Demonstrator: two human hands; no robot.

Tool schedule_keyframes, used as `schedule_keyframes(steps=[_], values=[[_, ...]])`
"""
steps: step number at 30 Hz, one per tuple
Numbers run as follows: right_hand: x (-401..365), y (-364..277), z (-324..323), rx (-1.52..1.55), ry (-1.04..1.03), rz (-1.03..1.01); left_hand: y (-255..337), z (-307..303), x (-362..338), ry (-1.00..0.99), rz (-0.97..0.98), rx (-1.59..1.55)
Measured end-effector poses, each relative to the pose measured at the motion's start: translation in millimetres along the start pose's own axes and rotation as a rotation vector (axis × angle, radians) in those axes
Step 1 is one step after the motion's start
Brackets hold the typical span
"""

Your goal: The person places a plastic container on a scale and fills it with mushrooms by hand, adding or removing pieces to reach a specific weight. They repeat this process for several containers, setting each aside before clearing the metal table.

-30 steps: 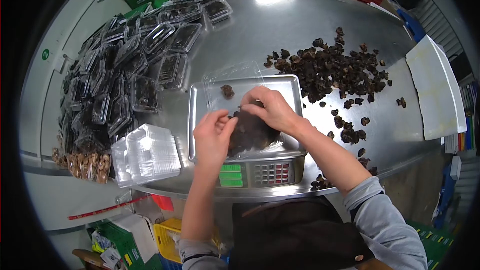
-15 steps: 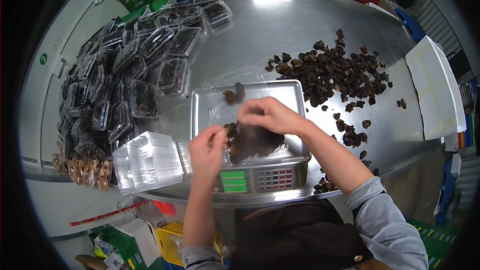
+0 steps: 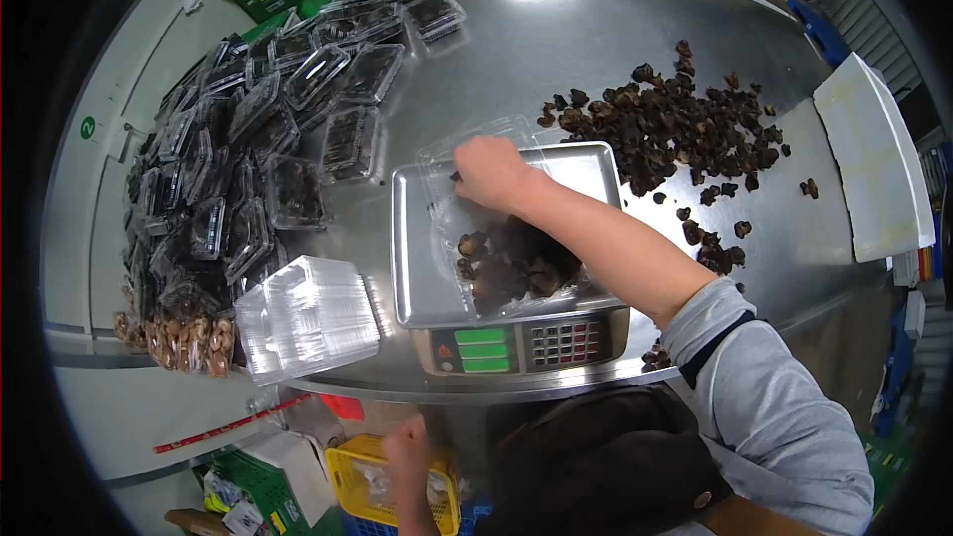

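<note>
My right hand [image 3: 489, 174] reaches over the open lid [image 3: 521, 131] of a clear plastic box, fingers closed round a dark mushroom piece that barely shows at the fingertips. Below my forearm, the box's tray holds dark brown mushroom pieces [image 3: 544, 276], partly blurred. Box and lid rest on the steel pan [image 3: 409, 283] of a weighing scale with a green display [image 3: 483, 350]. Off the table's front edge, my left hand [image 3: 407, 447] is at the yellow basket [image 3: 349, 496], its fingers curled in; what they hold, if anything, is hidden.
Loose dark mushrooms [image 3: 675, 129] spread over the right of the steel table [image 3: 486, 60]. Filled clear boxes [image 3: 296, 194] pile up at the left, with nested empty trays [image 3: 308, 323] in front. A white foam box [image 3: 874, 164] stands at the right edge.
My left hand has left the tray and dropped to the yellow basket. My right hand has moved up and left onto the lid, where two dark pieces lay.
</note>
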State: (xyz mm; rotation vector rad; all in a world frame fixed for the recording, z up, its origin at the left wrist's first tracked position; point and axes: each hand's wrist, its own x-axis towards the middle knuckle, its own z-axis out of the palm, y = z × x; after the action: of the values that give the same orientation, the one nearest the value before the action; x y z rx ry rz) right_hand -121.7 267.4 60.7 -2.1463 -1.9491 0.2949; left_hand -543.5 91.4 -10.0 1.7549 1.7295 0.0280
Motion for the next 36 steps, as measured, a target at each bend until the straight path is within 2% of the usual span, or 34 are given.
schedule_keyframes(steps=[1,2,4,5,7,8,10,11,12,13,14,16,17,18,20,21,22,23,25,27,29,31,33,34,36], values=[[-9,1,-18,0.142,0.050,-0.011,-25,14,-8,-0.101,-0.020,0.068],[-19,3,-34,0.283,0.098,-0.021,-56,31,-16,-0.111,-0.019,0.062],[-46,25,-58,0.612,0.107,0.054,-114,69,-33,-0.166,0.271,0.100],[-64,38,-71,0.607,0.144,0.120,-131,81,-45,-0.170,0.269,0.093],[-104,73,-85,0.532,0.205,0.257,-151,101,-62,-0.122,0.276,0.409],[-123,92,-88,0.463,0.226,0.323,-152,104,-61,-0.126,0.273,0.400],[-155,132,-83,0.240,0.085,0.567,-160,107,-56,-0.352,0.241,0.537],[-170,143,-84,0.150,-0.028,0.596,-138,100,-55,-0.366,0.231,0.531],[-184,152,-82,0.063,-0.146,0.621,-99,83,-45,-0.436,0.109,0.478],[-196,164,-68,-0.047,-0.172,0.630,-72,70,-37,-0.500,-0.011,0.428],[-204,165,-59,-0.176,-0.063,0.534,-65,66,-34,-0.510,-0.019,0.435],[-191,153,-52,-0.088,0.143,0.420,-54,57,-24,-0.371,0.146,0.486],[-172,125,-64,0.116,0.157,0.457,-41,46,-23,-0.408,0.202,0.445],[-155,117,-57,0.219,0.236,0.358,-29,36,-22,-0.410,0.209,0.458],[-120,88,-43,0.246,0.362,0.179,1,16,-22,-0.422,0.362,0.410],[-103,69,-39,0.263,0.374,0.116,27,3,-25,-0.424,0.371,0.423],[-86,51,-37,0.278,0.388,0.050,59,-10,-28,-0.395,0.269,0.042],[-68,34,-29,0.247,0.395,0.059,82,-18,-28,-0.357,0.160,-0.338],[-37,25,-4,0.215,0.411,0.065,106,-24,-20,-0.290,0.209,-0.385],[-13,32,12,0.173,0.127,0.067,118,-29,-14,-0.224,0.259,-0.439],[-19,38,6,0.263,0.186,0.023,126,-31,-6,-0.170,0.364,-0.382],[-43,28,-15,0.350,0.222,-0.030,134,-31,2,-0.153,0.339,-0.486],[-69,11,-36,0.603,0.209,-0.167,144,-28,14,-0.129,0.304,-0.592],[-76,8,-34,0.568,0.119,-0.256,151,-27,22,-0.100,0.319,-0.657],[-96,1,-31,0.517,0.110,-0.345,166,-24,38,-0.074,0.338,-0.716]])
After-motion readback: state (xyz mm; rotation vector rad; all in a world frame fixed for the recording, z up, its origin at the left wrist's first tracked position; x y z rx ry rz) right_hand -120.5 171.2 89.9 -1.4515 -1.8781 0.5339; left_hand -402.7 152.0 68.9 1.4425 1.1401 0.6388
